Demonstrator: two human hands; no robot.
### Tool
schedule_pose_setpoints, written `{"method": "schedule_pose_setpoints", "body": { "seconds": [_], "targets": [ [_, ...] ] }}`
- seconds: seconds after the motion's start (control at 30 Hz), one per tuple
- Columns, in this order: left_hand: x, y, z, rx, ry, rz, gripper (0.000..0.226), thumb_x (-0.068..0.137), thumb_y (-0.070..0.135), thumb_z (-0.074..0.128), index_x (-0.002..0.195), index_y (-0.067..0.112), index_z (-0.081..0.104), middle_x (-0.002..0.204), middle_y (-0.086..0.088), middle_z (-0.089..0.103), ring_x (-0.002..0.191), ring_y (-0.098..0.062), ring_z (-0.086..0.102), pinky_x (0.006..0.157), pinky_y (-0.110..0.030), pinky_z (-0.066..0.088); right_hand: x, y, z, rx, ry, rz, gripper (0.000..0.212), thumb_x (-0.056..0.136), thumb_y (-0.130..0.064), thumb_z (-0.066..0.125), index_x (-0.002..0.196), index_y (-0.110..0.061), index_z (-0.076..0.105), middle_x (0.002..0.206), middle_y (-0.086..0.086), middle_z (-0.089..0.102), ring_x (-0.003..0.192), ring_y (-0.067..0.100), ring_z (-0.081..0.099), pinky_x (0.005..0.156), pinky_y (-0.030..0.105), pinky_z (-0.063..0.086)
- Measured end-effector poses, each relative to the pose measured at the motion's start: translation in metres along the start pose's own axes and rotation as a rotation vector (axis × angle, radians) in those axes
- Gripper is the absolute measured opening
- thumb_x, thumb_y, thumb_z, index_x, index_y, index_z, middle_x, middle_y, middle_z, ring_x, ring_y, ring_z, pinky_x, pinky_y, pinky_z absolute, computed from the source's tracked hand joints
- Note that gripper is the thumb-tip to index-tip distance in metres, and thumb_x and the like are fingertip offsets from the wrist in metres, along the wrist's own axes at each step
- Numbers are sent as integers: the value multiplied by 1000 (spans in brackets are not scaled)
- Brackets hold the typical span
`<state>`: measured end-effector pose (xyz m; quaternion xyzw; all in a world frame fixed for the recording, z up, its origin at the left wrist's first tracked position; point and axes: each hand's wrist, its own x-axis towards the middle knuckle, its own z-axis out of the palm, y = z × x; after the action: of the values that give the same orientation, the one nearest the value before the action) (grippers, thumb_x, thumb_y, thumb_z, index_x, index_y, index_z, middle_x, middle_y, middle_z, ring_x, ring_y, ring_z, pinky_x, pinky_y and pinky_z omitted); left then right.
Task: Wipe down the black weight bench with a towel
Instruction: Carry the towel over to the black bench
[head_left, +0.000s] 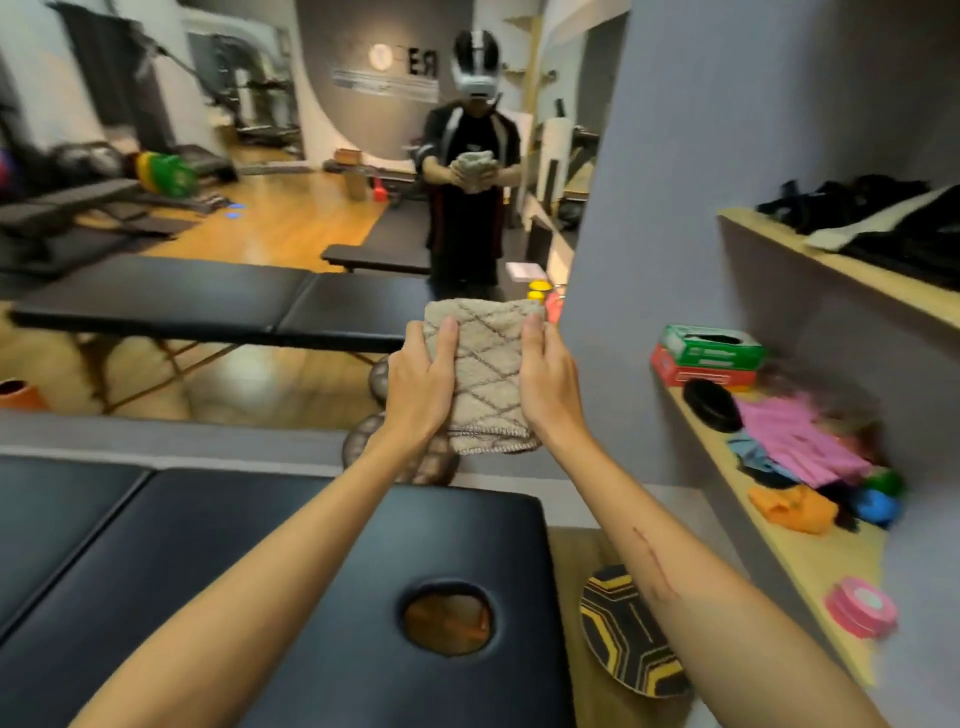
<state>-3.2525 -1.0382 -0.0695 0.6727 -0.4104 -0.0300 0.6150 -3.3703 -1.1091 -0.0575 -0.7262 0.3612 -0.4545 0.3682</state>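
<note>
Gripping folded towel (485, 374) in left hand (421, 384) and right hand (548, 387), above black bench (291, 561)

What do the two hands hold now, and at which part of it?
Both hold one folded beige towel, raised above the black bench. The left hand grips its left edge, the right hand its right edge.

One head-worn wide-angle view looks forward and down from above the black weight bench (322, 571), whose padded top fills the frame from 6 to 9 o'clock, very close. It faces a wall mirror (260, 218) stretching from 9 to 12 o'clock, near behind the bench. Wooden shelves (789, 551) recede along the wall at 3 o'clock. Edges are bent by the lens.
</note>
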Motion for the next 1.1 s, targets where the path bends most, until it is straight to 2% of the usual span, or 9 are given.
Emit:
{"method": "schedule_pose_setpoints", "body": {
  "seconds": [0.1,0.2,0.3,0.47,0.6,0.77,0.93,1.03,1.1],
  "targets": [
    [-13,-18,-37,74,98,-36,38,102,40,41,88,5,49,74,7,53,77,-20,53,67,-30,31,-14,-5,35,65,-138,5,50,103,-53,29,103,-14,60,90,-9,62,86,0,56,76,17,42],
    [-26,-34,-75,138,186,-93,36,102,39,41,85,9,48,74,8,52,75,-18,50,66,-27,28,-31,-14,71,112,-293,-22,64,92,-69,31,112,-16,61,104,-4,66,101,10,60,92,29,45],
    [-38,-43,-115,189,261,-138,34,102,39,41,85,10,48,76,7,52,75,-15,49,66,-24,27,-48,-26,108,166,-400,-40,50,99,-57,39,119,-16,60,113,-5,65,107,9,58,97,29,42],
    [-55,-60,-187,240,412,-196,37,101,44,41,94,9,52,92,-5,61,87,-21,54,73,-30,35,-75,-59,171,235,-537,-105,33,104,-44,41,113,-18,60,104,-11,61,108,12,56,89,20,36],
    [-72,-67,-244,299,520,-231,36,101,43,40,93,10,51,88,0,58,82,-15,52,70,-27,31,-104,-90,218,271,-668,-155,51,103,-49,38,133,-11,55,128,-1,62,120,13,53,94,19,35],
    [-101,-77,-316,328,641,-280,34,101,43,41,88,12,47,79,7,54,72,-6,50,63,-25,30,-148,-127,275,307,-792,-208,47,103,-50,37,130,-16,56,121,-4,62,115,11,55,87,16,36],
    [-141,-93,-393,382,763,-336,40,101,42,42,88,5,48,77,2,55,71,-6,51,58,-21,31,-211,-163,335,313,-922,-221,62,98,-62,35,135,-15,52,132,4,60,126,19,53,108,43,41],
    [-166,-98,-442,416,827,-366,39,101,40,43,86,4,47,74,3,53,68,-4,49,57,-11,34,-252,-188,366,326,-981,-231,51,102,-54,37,125,-13,56,121,1,64,120,19,56,104,42,43],
    [-180,-99,-475,442,865,-372,38,101,38,44,85,4,46,72,4,51,65,-3,48,56,-16,32,-278,-206,383,343,-1006,-235,45,103,-50,38,116,-11,58,108,-1,65,109,18,58,97,39,45]
  ]
}}
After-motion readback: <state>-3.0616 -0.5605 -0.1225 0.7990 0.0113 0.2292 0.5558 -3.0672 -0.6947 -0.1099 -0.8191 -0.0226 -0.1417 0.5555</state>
